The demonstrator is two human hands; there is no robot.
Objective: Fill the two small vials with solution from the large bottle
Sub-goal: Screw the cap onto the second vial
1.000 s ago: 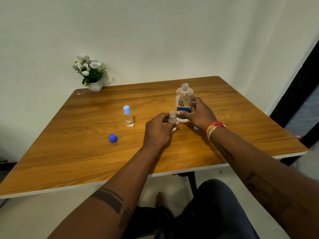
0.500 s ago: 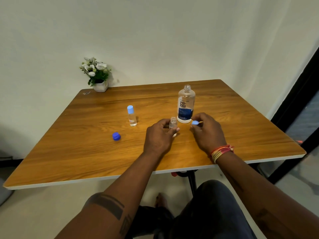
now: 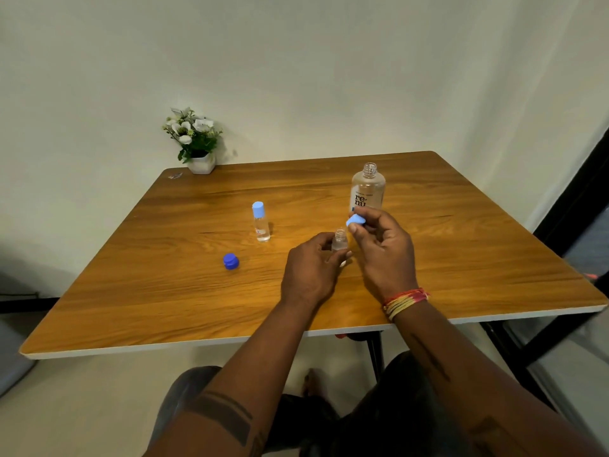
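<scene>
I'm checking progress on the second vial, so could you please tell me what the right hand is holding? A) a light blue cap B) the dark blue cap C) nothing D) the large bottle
A: the right hand pinches a light blue cap just above the open vial that the left hand steadies on the table.

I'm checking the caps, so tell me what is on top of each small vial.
The capped vial carries a light blue cap. The open vial, held by the left hand, has nothing on it; its cap is in the right hand. Fingers hide its lower body.
</scene>
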